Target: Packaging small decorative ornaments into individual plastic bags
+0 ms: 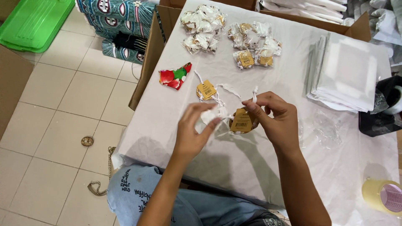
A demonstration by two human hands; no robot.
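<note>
Risk is mostly in the thin white strings [222,99]: they cross each other between the two tags, so a pull on one may drag the other tag or make a knot. The left hand [193,129] pinches a small white piece [208,116] between thumb and fingers; this piece looks light and could slip out and get lost on the white cover of the desk [234,163], where it would be hard to see. The right hand [274,119] grips a tan tag [241,121] with its fingertips and also holds a string end up, just above the desk middle. If the grip is too hard, the tag may bend.

From left to right: a green plastic lid [33,21] lies on the floor far left. Patterned fabric rolls [121,25] stand beside a brown carton [146,71]. On the desk, a red and green cloth scrap [175,76] lies near the left edge, and a second tan tag [206,90] is just right of it. Behind, two heaps of small clear bags [203,27] with tan labels inside. Further right, a stack of flat white packs [347,69], then a black tray [383,113], and a yellowish tape roll [383,196] at the lower right corner.
</note>
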